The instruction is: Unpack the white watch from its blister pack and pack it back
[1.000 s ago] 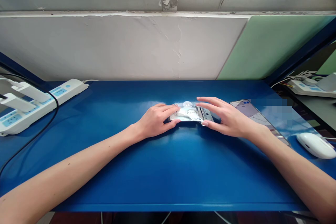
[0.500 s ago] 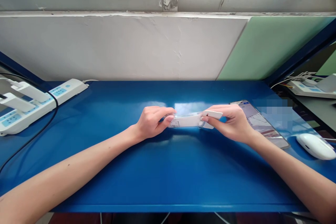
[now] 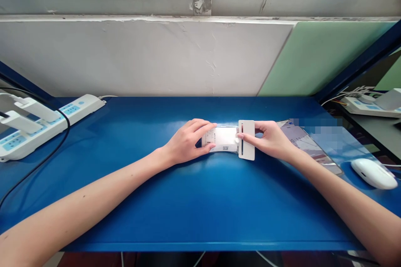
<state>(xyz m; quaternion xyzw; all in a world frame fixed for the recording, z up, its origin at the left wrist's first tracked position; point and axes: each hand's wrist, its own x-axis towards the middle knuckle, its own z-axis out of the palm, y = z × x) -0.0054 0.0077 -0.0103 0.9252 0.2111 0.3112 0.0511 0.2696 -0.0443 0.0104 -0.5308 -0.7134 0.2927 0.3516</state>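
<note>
Between my two hands, over the blue desk (image 3: 188, 204), is a white packet (image 3: 225, 137) with a clear plastic cover, small print at its left end and a small square code near its lower edge. My left hand (image 3: 189, 142) grips the left end, fingers along the top edge and thumb on the lower edge. At the packet's right end is a white slotted card (image 3: 247, 151), standing crosswise. My right hand (image 3: 271, 138) pinches this end, with thumb over the card and a fingertip near the join. The other right fingers are partly hidden behind the card.
A phone (image 3: 316, 150) lies beyond my right wrist. Right of it sits a white rounded device (image 3: 372, 173), like a mouse. A white power strip (image 3: 89, 104) with plugged-in adapters and a black cable (image 3: 64, 142) lies at the left. A wall (image 3: 150, 58) rises behind the desk.
The packet and slotted card have turned from nearly edge-on to show their flat faces. My left hand has spread wider over the packet's end, while my right hand keeps its pinch.
</note>
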